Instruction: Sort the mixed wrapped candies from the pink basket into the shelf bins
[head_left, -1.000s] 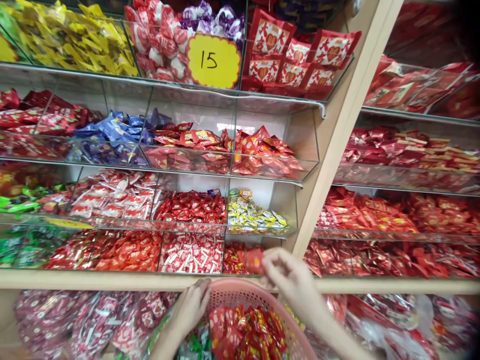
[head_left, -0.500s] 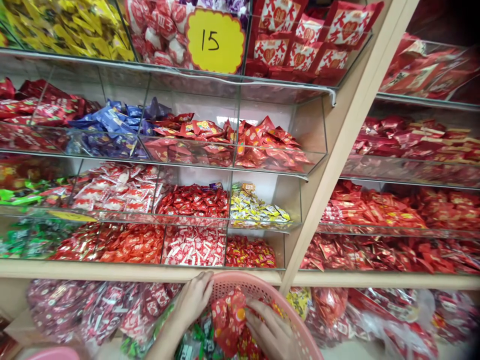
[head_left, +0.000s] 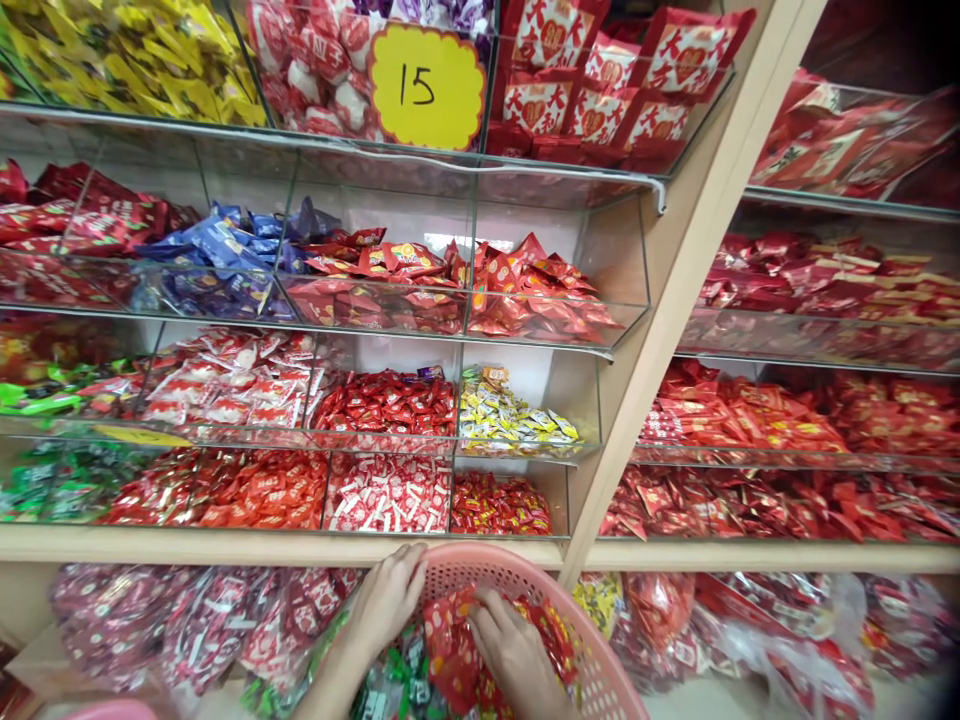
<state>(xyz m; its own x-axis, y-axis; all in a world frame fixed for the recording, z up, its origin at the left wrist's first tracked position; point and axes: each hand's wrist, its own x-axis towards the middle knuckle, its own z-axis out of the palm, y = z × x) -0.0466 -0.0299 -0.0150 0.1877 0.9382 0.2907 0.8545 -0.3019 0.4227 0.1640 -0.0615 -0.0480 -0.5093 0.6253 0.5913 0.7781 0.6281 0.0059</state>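
Observation:
A pink plastic basket [head_left: 525, 575] sits at the bottom centre, in front of the candy shelves. My left hand [head_left: 390, 595] is closed round its left rim. My right hand [head_left: 510, 650] is inside the basket, fingers curled down on the heap of red wrapped candies [head_left: 450, 645] lying there. Green wrapped candies [head_left: 390, 685] lie in the basket's lower left. Just above the basket's rim is a clear bin of small red and yellow candies [head_left: 499, 505].
Clear acrylic bins [head_left: 615, 300] of red, blue, yellow, green and white wrapped sweets fill the wooden shelves. A yellow tag marked 15 [head_left: 427, 85] hangs at the top. A slanted wooden post [head_left: 675, 290] divides two shelf units. Clear bags of candy [head_left: 187, 620] lie under the lowest shelf.
My right hand came down from the bottom bin with red candies into the basket. It now rests on the heap. My left hand kept its hold on the rim.

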